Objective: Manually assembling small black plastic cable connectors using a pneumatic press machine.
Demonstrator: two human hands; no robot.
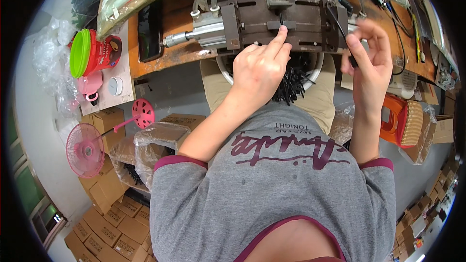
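My left hand (259, 70) reaches over the near edge of a dark metal clamping fixture (252, 31). Its index finger is stretched out, and the tip touches or nearly touches a small black piece (281, 25) at the fixture's middle. Near the fixture's right end, my right hand (370, 53) is raised with bent fingers. A slim black rod-like piece (353, 61) shows between its thumb and fingers; its exact kind is unclear. Below my left hand, many thin black pieces (290, 83) lie heaped in a white-rimmed container (318, 70) at my lap, partly hidden by my hand.
Metal cylinders (208, 33) with clear hoses flank the fixture on the wooden bench (187, 57). A phone (150, 36) lies at left, beside a red and green bucket (94, 53). Lower left are a pink fan (85, 150) and cardboard boxes (104, 228). Orange stool (400, 121) at right.
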